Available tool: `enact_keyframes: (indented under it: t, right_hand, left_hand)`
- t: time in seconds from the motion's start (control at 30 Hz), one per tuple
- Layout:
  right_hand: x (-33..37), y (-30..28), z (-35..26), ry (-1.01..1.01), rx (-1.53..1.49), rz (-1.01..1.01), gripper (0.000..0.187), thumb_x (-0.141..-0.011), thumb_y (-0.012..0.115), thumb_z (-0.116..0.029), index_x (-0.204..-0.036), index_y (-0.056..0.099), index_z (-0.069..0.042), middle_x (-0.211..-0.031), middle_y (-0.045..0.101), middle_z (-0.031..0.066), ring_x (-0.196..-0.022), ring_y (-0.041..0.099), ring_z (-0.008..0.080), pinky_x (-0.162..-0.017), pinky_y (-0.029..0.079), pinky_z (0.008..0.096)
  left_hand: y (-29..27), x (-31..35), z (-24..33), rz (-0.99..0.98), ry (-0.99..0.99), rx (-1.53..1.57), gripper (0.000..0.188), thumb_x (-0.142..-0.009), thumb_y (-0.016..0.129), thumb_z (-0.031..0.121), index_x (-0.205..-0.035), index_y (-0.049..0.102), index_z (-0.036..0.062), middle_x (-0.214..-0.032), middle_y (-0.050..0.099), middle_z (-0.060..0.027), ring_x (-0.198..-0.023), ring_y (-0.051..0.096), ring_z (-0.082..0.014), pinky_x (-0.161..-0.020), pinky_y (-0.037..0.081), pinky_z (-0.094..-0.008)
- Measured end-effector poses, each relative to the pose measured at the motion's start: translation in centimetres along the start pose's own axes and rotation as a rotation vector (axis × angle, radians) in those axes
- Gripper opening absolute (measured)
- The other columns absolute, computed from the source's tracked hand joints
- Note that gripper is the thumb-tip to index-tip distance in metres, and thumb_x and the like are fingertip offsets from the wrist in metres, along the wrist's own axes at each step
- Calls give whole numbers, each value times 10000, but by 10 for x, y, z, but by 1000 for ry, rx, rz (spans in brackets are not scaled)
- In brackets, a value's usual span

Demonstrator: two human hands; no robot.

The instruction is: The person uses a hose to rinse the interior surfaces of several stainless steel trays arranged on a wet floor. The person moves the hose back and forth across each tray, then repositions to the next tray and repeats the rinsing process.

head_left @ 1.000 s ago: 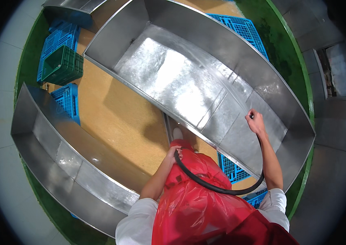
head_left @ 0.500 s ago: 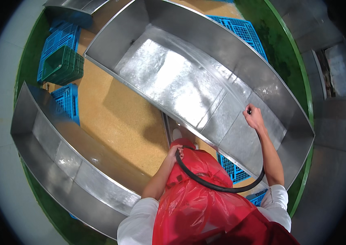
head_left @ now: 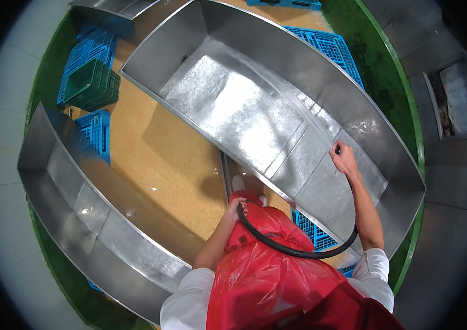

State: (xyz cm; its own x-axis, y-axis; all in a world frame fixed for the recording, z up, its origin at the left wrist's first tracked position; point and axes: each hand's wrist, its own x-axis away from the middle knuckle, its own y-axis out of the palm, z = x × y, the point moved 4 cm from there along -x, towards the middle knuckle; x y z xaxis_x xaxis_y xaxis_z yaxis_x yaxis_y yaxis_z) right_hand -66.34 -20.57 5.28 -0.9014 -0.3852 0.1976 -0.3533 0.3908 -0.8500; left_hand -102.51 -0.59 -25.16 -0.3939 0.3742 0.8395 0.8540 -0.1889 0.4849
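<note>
My right hand is closed around the end of a black hose, held over the right part of a long metal trough. From the hose end a jet of water runs toward the trough's far left end, and the trough's bottom looks wet and shiny. The hose hangs in a loop across my red apron. Its other side passes through my left hand, which grips it near my waist, outside the trough's near edge.
A second metal trough stands at the left. Blue pallets lie under and around the troughs, and a green crate rests on one at the far left. The tan floor shows between the troughs; a green wall strip curves at the right.
The view has shifted slightly, so the left trough and crate appear a little further right. Both hands keep their grip on the hose and water still sprays out.
</note>
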Motion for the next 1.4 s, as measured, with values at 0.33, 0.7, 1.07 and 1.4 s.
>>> enact_keyframes:
  t: [0.33, 0.7, 1.07, 1.4]
  right_hand:
    - [14, -14, 12, -70, -56, 32, 209, -762, 592, -163, -806, 549, 37, -704, 592, 219, -666, 593, 331, -672, 463, 403]
    - [14, -13, -81, -367, -3, -129, 201, -755, 565, -168, -824, 553, 20, -738, 615, 232, -712, 613, 362, -693, 471, 433]
    - [14, 9, -52, -434, -12, -201, 250, -742, 559, -207, -833, 564, 26, -697, 611, 230, -696, 606, 391, -684, 470, 464]
    - [169, -122, 275, 446, 92, 371, 271, -796, 597, -220, -915, 614, 23, -836, 659, 251, -815, 652, 396, -749, 504, 459]
  left_hand:
    - [2, -9, -23, 13, 49, -18, 236, -849, 598, 198, -658, 467, 154, -501, 450, 39, -431, 411, -86, -445, 358, -242]
    - [-7, -21, -39, 86, 219, -54, 197, -792, 616, 320, -720, 520, 164, -557, 474, 15, -437, 437, -166, -384, 354, -302]
    - [5, 7, -54, -85, 238, 48, 206, -864, 572, 143, -689, 486, 76, -505, 480, 12, -426, 434, -117, -462, 372, -254]
    - [55, -19, -84, 8, 26, -288, 188, -899, 514, 132, -716, 502, 90, -529, 496, 9, -451, 464, -102, -449, 388, -249]
